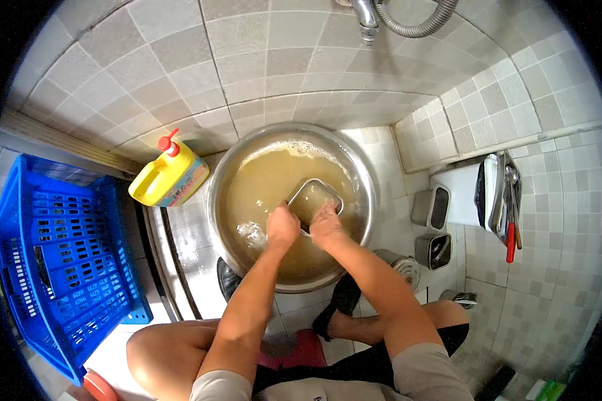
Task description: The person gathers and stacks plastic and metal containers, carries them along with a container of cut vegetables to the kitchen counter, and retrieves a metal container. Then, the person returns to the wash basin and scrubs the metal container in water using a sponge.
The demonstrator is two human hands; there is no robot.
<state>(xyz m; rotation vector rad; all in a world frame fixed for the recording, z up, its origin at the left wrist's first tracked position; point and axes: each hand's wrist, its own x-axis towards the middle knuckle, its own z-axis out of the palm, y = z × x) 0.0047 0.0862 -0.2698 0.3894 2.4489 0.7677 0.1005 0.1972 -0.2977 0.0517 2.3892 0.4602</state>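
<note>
A wide round metal basin (370, 200) stands on the floor in front of me, full of cloudy brownish water (264, 177) with foam along its far side. In it is a rectangular metal container (314, 181), partly under the water and tilted. My left hand (283, 226) is closed on the container's left edge. My right hand (326, 222) reaches over the near right rim into the container, fingers bent and pressed together; their tips are hidden, and whatever they hold cannot be made out.
Left of the basin are a yellow bottle (170, 175) with a red pump and a blue plastic crate (73, 247). On the right are metal containers (433, 251), a lidded metal pot (403, 267) and red-handled utensils (510, 240). A tap (366, 23) juts from the tiled wall.
</note>
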